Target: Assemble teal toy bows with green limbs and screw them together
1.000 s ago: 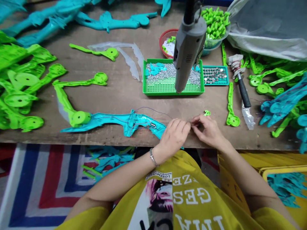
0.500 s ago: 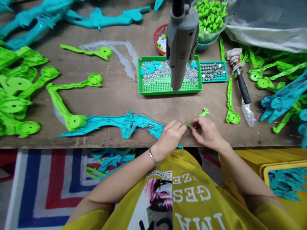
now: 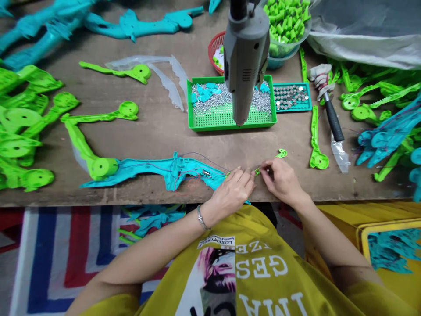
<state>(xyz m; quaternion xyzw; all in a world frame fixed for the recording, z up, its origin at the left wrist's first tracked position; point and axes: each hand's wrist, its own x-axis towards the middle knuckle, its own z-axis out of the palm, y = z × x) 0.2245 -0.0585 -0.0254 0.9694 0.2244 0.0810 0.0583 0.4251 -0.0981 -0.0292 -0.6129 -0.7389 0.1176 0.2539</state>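
Note:
A long blue plastic toy shell half (image 3: pixel 148 168) lies open side up along the table's front edge, thin wires and small metal springs or cells (image 3: pixel 206 173) inside it. My left hand (image 3: pixel 234 188) covers the shell's right end, its fingers closed on a slim green plastic arm (image 3: pixel 257 171). Close on the right, my right hand (image 3: pixel 282 179) pinches thumb and forefinger together at the green arm; what lies between the fingertips is too small to tell. The arm's hooked tip (image 3: pixel 282 153) shows beyond the right fingers. A round green joint (image 3: pixel 103 167) sits on the shell's left end.
A grey electric screwdriver (image 3: pixel 245 70) hangs over a green tray (image 3: pixel 230 129) of screws. Beside it stands a teal tray (image 3: pixel 293 109) of metal discs. A hammer (image 3: pixel 333 116) with a wrapped head lies right. Green parts (image 3: pixel 23 145) pile up left; a bowl (image 3: pixel 284 50) of green pieces stands behind.
My left hand has flattened slightly and its wrist has shifted left. My right fingers have moved slightly over the green arm, hiding more of its middle. The view has shifted slightly.

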